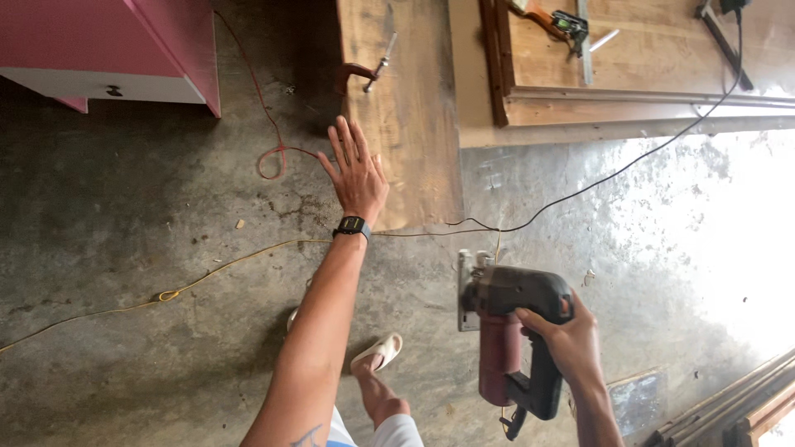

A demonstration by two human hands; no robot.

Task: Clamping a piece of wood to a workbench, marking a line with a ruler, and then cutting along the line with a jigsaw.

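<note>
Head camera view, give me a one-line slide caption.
Right hand grips a maroon-and-black jigsaw; open left hand reaches toward a long wooden plank.

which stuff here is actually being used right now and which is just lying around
In use:
right hand gripping the jigsaw
left hand reaching toward the wooden board
black power cord

Lying about:
pink cabinet
red cord
yellow cord
stacked timber

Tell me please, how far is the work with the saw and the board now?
Done: no fresh cut shows on the wooden board; a clamp sits at its edge. In hand: the right hand holds the power saw in the air, away from the wood; the left hand reaches open toward the board's edge. Left: seemingly the sawing itself.
</note>
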